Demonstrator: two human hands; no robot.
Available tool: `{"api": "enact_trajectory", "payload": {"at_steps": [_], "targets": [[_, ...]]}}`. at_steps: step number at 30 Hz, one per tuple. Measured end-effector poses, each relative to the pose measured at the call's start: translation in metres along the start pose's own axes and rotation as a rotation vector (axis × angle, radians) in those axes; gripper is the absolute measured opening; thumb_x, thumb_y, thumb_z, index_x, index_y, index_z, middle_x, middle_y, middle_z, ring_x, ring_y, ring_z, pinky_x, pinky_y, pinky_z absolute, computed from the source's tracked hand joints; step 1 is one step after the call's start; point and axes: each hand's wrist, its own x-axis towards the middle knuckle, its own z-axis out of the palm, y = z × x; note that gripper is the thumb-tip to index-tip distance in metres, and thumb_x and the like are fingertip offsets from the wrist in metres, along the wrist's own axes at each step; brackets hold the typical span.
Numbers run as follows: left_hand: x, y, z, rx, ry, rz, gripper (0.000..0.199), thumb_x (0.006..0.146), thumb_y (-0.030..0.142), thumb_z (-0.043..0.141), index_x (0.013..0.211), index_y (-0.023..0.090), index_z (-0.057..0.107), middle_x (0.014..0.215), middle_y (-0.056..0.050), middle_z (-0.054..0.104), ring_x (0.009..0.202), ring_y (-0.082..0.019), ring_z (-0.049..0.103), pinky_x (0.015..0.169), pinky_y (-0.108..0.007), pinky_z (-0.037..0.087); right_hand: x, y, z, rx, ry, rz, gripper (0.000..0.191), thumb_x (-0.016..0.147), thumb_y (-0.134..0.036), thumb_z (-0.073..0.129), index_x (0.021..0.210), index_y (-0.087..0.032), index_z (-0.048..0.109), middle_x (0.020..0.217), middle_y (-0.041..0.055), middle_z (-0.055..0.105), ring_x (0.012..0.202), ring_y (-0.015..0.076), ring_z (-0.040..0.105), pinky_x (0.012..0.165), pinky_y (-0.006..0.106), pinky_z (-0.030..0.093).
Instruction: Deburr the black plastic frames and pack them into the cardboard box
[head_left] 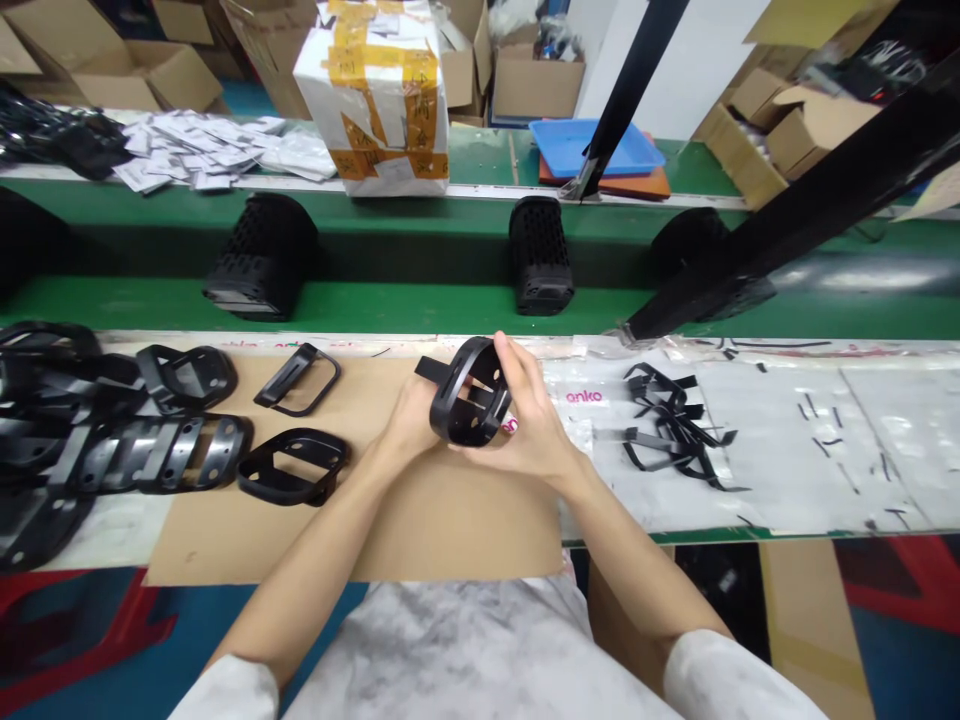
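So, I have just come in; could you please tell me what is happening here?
A person holds a black frame with both hands, the left hand and the right hand on either side of it, above a cardboard sheet. Two similar frames lie to the left on the sheet, beside a larger pile of them. To the right lies a heap of loose black strips. Behind, black cases sit on a green surface.

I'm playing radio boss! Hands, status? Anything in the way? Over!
Left hand, right hand: both holding black frame. Frame above cardboard sheet. Black strips off right, not blocking.
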Motion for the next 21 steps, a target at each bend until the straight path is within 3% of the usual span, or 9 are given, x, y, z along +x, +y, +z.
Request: {"api": "enact_trajectory", "payload": {"at_steps": [3, 6, 9, 12, 15, 17, 21], "targets": [[0.001, -0.012, -0.011, 0.083, 0.070, -0.007, 0.024, 0.090, 0.036, 0.061, 0.093, 0.018, 0.077, 0.095, -0.011, 0.079, 0.090, -0.028, 0.074, 0.077, -0.034, 0.055, -0.010, 0.001, -0.008, -0.004, -0.132, 0.181, 0.111, 0.084, -0.047, 0.080, 0.167, -0.027, 0.010, 0.167, 0.0150, 0.029, 0.155, 0.0344, 0.032, 0.123, 0.055, 0.040], [0.005, -0.021, -0.018, 0.272, 0.071, -0.123, 0.032, 0.092, 0.037, 0.054, 0.078, 0.016, 0.074, 0.079, -0.014, 0.075, 0.080, -0.030, 0.073, 0.071, -0.035, 0.051, -0.035, 0.003, -0.017, -0.058, -0.198, 0.413, 0.060, 0.091, -0.034, 0.072, 0.146, -0.024, 0.051, 0.141, 0.0131, 0.058, 0.132, 0.0306, 0.059, 0.109, 0.048, 0.051], [0.008, -0.022, -0.016, 0.507, 0.038, -0.189, 0.043, 0.096, 0.041, 0.047, 0.067, 0.018, 0.068, 0.070, -0.016, 0.070, 0.071, -0.030, 0.070, 0.065, -0.035, 0.045, -0.067, 0.007, -0.021, -0.176, -0.263, 0.636, 0.028, 0.091, -0.029, 0.068, 0.119, -0.024, 0.065, 0.112, 0.0072, 0.070, 0.103, 0.0270, 0.069, 0.087, 0.041, 0.056], [0.008, -0.019, -0.009, 0.651, 0.012, -0.143, 0.041, 0.096, 0.041, 0.046, 0.073, 0.018, 0.070, 0.076, -0.017, 0.071, 0.076, -0.031, 0.068, 0.068, -0.037, 0.045, -0.091, 0.014, -0.024, -0.254, -0.324, 0.742, 0.018, 0.093, -0.031, 0.065, 0.109, -0.024, 0.066, 0.103, 0.0051, 0.071, 0.095, 0.0263, 0.069, 0.075, 0.036, 0.052], [0.008, -0.017, -0.004, 0.704, -0.025, -0.106, 0.039, 0.096, 0.040, 0.047, 0.078, 0.016, 0.073, 0.079, -0.019, 0.071, 0.082, -0.034, 0.068, 0.075, -0.042, 0.046, -0.103, 0.020, -0.032, -0.245, -0.285, 0.760, 0.017, 0.099, -0.037, 0.057, 0.103, -0.022, 0.065, 0.100, 0.0068, 0.072, 0.087, 0.0253, 0.068, 0.072, 0.035, 0.049], [0.008, -0.016, -0.003, 0.710, -0.054, -0.075, 0.039, 0.096, 0.038, 0.047, 0.078, 0.015, 0.073, 0.079, -0.019, 0.071, 0.086, -0.035, 0.068, 0.080, -0.044, 0.046, -0.106, 0.020, -0.038, -0.155, -0.245, 0.777, 0.024, 0.102, -0.041, 0.052, 0.105, -0.021, 0.064, 0.098, 0.0071, 0.073, 0.077, 0.0227, 0.067, 0.069, 0.034, 0.048], [0.009, -0.011, 0.005, 0.725, -0.095, -0.002, 0.036, 0.098, 0.033, 0.046, 0.084, 0.014, 0.073, 0.082, -0.019, 0.074, 0.093, -0.036, 0.067, 0.088, -0.047, 0.043, -0.107, 0.012, -0.036, 0.219, -0.199, 0.881, 0.040, 0.106, -0.052, 0.042, 0.112, -0.020, 0.066, 0.074, 0.0009, 0.066, 0.053, 0.0170, 0.057, 0.053, 0.030, 0.046]]}}
